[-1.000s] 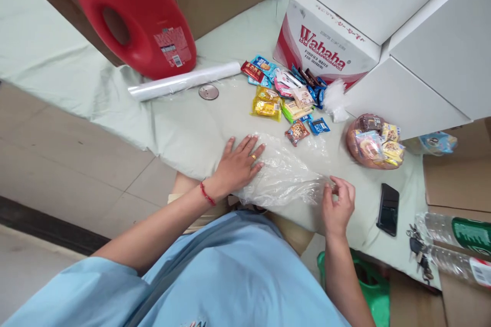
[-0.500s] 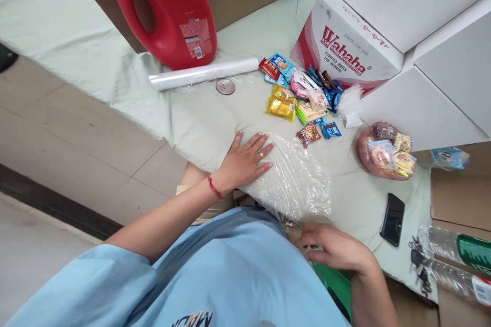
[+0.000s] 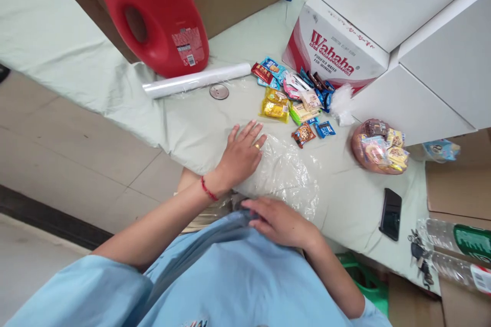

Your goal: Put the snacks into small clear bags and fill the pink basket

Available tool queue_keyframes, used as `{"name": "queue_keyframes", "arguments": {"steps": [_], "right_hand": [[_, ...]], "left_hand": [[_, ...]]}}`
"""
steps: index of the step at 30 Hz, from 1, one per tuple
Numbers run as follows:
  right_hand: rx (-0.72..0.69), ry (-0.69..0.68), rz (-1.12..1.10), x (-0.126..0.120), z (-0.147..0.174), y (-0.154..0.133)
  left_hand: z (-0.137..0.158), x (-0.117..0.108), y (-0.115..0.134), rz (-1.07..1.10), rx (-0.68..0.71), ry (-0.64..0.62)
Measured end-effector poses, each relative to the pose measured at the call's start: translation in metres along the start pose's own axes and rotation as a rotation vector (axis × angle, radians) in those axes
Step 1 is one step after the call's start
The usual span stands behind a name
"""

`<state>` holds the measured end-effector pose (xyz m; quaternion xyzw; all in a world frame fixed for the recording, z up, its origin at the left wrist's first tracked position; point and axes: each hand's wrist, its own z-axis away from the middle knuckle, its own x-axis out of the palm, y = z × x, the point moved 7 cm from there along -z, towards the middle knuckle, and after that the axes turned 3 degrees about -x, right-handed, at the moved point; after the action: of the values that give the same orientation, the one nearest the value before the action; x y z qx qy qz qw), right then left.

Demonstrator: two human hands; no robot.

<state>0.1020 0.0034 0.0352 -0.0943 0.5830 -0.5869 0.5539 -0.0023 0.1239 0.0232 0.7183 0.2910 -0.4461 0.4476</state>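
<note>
A thin clear plastic sheet (image 3: 291, 173), wrinkled and shiny, lies on the cloth-covered table at the front edge. My left hand (image 3: 241, 156), with a ring and a red bracelet, rests on the sheet's left part, fingers stretched out. My right hand (image 3: 284, 222) is at the near edge of the sheet, close to my shirt, its index finger and thumb pointing left and apart. Whether it touches the plastic I cannot tell. Beyond the sheet lie several wrapped snacks, among them a brown cookie packet (image 3: 303, 134), a blue packet (image 3: 325, 129) and yellow packets (image 3: 275, 104).
A white plastic roll (image 3: 195, 80) and a round metal disc (image 3: 219, 92) lie below a red jug (image 3: 153, 20). A Wahaha carton (image 3: 333, 46) stands behind the snacks. Rightward are a snack-filled bowl (image 3: 356, 150), a phone (image 3: 391, 214), keys (image 3: 420, 253) and plastic bottles (image 3: 441, 235).
My right hand has moved left along the table's front edge, toward my left hand. My left hand stays on the plastic, its fingers less spread. The view has shifted slightly.
</note>
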Motion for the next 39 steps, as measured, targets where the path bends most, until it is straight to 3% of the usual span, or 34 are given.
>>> {"name": "queue_keyframes", "arguments": {"steps": [4, 9, 12, 15, 19, 21, 25, 28, 31, 34, 36, 39], "right_hand": [[0.059, 0.357, -0.146, -0.058, 0.029, 0.026], [0.335, 0.665, -0.12, -0.156, 0.045, 0.112], [0.479, 0.785, 0.111, -0.213, 0.023, 0.152], [0.484, 0.802, 0.446, -0.246, -0.015, 0.159], [0.304, 0.647, 0.727, -0.244, -0.062, 0.143], [0.321, 0.623, 0.754, -0.24, -0.072, 0.14], [0.428, 0.664, 0.779, -0.242, -0.074, 0.137], [0.436, 0.778, 0.748, -0.251, -0.054, 0.134], [0.363, 1.067, 0.557, -0.271, -0.009, 0.139], [0.303, 1.357, 0.064, -0.286, 0.04, 0.171], [0.348, 1.419, -0.233, -0.284, 0.06, 0.199], [0.488, 1.342, -0.262, -0.273, 0.074, 0.219]], "left_hand": [[0.031, 0.007, 0.004, 0.018, 0.086, -0.077], [0.031, 0.021, -0.017, 0.0, 0.04, -0.148], [0.015, 0.025, -0.02, -0.014, 0.032, -0.178], [0.007, 0.025, -0.017, -0.015, 0.046, -0.165], [0.008, 0.022, -0.017, 0.01, 0.036, -0.135], [0.009, 0.022, -0.018, 0.018, 0.025, -0.128], [0.01, 0.021, -0.019, 0.028, 0.015, -0.104], [0.01, 0.021, -0.021, 0.033, 0.014, -0.094], [0.011, 0.021, -0.021, 0.05, 0.015, -0.087], [0.011, 0.019, -0.021, 0.06, 0.013, -0.088], [0.011, 0.019, -0.021, 0.059, 0.011, -0.092], [0.01, 0.02, -0.021, 0.049, 0.008, -0.093]]}}
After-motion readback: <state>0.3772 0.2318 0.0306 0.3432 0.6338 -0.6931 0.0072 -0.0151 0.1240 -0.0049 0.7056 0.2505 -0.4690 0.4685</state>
